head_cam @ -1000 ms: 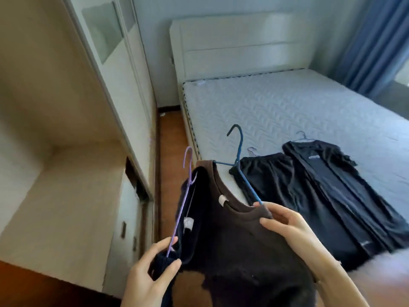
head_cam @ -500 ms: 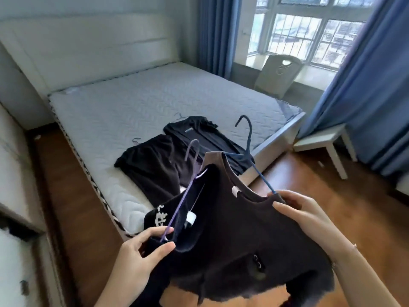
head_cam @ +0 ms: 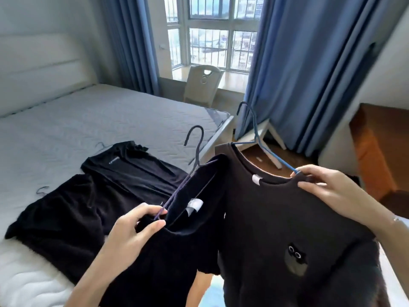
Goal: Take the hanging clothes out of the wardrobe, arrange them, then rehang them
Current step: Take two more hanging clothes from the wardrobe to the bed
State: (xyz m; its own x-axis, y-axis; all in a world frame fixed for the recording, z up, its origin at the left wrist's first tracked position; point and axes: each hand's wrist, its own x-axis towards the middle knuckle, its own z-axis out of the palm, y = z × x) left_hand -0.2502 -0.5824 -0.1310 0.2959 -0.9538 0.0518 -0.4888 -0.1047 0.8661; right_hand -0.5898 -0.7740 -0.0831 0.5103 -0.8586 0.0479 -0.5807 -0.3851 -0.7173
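Observation:
My left hand (head_cam: pixel 132 231) pinches the shoulder of a dark navy shirt (head_cam: pixel 168 258) together with its purple hanger (head_cam: pixel 190 165). My right hand (head_cam: pixel 327 191) grips the shoulder of a dark brown shirt (head_cam: pixel 287 240) with an owl patch, which hangs on a blue hanger (head_cam: pixel 256 138). Both shirts are held up in front of me over the bed's edge. Two black garments on hangers lie flat on the mattress: one (head_cam: pixel 57 222) nearer to me and a second (head_cam: pixel 132 171) behind it.
The grey mattress (head_cam: pixel 88 120) fills the left side, with a white headboard (head_cam: pixel 39 63) behind. A chair (head_cam: pixel 203 85) stands by the window, blue curtains (head_cam: pixel 309 63) hang to the right, a white stool (head_cam: pixel 263 134) sits below them, and an orange-brown desk (head_cam: pixel 376 151) is at the far right.
My view has swung right, away from the wardrobe and towards the window. The two shirts have been drawn apart, the brown one to the right and the navy one to the left.

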